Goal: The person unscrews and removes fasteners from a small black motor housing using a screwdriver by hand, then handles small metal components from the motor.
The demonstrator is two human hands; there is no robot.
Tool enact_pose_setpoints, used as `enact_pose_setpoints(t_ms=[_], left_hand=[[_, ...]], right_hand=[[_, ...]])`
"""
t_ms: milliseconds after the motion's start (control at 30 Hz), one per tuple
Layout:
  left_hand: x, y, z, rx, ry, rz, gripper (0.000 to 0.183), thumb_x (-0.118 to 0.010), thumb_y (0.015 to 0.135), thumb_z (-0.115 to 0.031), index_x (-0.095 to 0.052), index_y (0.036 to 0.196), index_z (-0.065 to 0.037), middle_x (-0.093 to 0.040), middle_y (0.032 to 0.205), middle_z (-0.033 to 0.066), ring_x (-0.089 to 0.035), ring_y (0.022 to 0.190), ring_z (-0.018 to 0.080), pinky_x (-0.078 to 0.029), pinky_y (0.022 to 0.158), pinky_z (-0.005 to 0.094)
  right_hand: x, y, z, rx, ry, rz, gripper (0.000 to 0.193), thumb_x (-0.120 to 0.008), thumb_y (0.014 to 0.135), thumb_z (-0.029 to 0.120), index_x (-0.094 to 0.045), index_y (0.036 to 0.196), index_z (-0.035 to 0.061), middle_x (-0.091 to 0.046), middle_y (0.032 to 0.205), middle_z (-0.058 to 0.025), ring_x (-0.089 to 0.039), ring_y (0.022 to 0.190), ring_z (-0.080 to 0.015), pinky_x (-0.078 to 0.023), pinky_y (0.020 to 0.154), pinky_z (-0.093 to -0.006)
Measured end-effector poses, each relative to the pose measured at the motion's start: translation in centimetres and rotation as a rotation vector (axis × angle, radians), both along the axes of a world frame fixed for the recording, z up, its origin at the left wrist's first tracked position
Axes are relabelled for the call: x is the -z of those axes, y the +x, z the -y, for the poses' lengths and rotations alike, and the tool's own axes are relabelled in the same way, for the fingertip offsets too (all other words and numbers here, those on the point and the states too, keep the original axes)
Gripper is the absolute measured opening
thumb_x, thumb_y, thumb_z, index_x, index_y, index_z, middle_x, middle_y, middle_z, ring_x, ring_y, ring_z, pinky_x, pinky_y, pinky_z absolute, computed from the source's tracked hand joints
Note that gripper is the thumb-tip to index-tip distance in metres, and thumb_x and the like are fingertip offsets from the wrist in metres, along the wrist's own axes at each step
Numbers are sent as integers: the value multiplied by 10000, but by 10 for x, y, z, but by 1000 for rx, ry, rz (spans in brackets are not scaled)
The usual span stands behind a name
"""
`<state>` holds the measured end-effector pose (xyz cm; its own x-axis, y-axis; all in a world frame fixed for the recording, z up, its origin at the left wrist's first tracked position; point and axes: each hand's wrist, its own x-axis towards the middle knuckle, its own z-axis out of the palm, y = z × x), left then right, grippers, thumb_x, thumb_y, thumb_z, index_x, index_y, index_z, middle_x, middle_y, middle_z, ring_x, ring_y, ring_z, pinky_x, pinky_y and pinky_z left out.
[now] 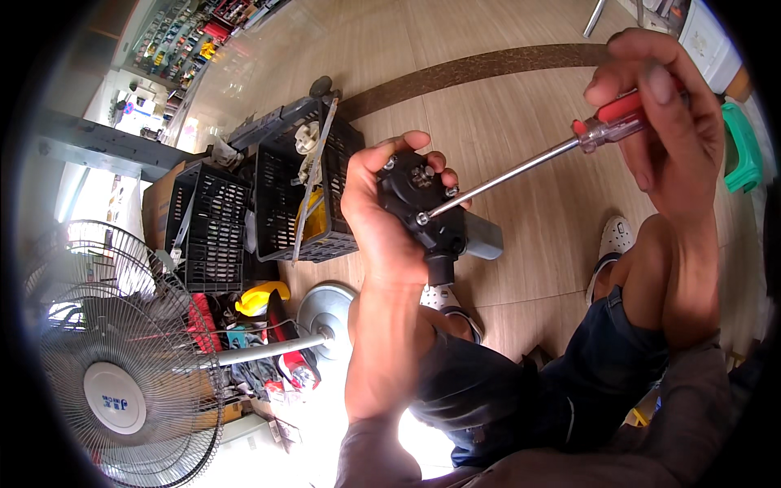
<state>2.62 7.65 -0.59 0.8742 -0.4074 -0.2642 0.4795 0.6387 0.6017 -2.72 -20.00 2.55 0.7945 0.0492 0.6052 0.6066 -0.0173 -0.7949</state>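
Note:
My left hand (376, 220) is wrapped round a black housing (438, 232) with several screws in its face, a short round outlet and a grey block (484, 237) at one side. In my right hand (679, 142) is a screwdriver (521, 171), held by its red and clear handle. Its long metal shaft slants down to the left, and the tip meets a screw at the lower part of the housing's face. The housing is held up above my knees, off the floor.
Black plastic crates (213, 224) stand on the tiled floor to the left, one with white and yellow parts inside. A standing fan (114, 390) is at lower left, its round grey base (313, 305) nearby. A green plastic stool (742, 146) is at far right.

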Motion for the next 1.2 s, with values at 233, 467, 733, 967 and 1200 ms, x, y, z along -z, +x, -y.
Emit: enact_pose_setpoints(t_ms=[233,467,733,967,1200], left_hand=[[-3,-2,-2,-5,-1,8,423,-502,896,-422,-653,1041,-55,-627,880,113,-585,819,248,-486,711,417],[-1,-3,-1,-10,-4,5,421,-500,897,-421,-655,1034,-54,-627,879,118,-586,809,250,-489,703,422],[-2,-4,-6,-36,-77,-24,388,-547,868,-416,-665,977,-63,-616,807,116,-578,756,262,-483,668,413],[-6,0,1,-122,-76,-69,342,-575,838,-408,-613,914,-77,-573,715,82,-572,686,233,-481,615,386],[0,-6,-10,-156,-78,38,321,-561,867,-380,-573,923,-64,-529,745,56,-516,659,188,-443,580,331]], right_hand=[[-2,7,-18,30,1,214,423,-469,1013,136,-409,1358,-101,-634,1174,-218,-417,424,-54,-521,585,-243],[0,2,-15,45,37,41,445,-463,1002,132,-406,1382,-93,-631,1173,-211,-563,615,-121,-508,634,-268],[-14,14,5,220,401,-28,346,-500,1002,179,-544,1268,-38,-638,895,-102,-562,673,-120,-437,583,-243],[-20,2,-48,184,-72,-274,218,-600,996,250,-638,1100,62,-613,717,-18,-574,586,-94,-433,487,-215],[-10,-11,-144,24,-599,-166,254,-658,958,268,-665,943,14,-604,684,-152,-581,572,-206,-461,549,-365]])
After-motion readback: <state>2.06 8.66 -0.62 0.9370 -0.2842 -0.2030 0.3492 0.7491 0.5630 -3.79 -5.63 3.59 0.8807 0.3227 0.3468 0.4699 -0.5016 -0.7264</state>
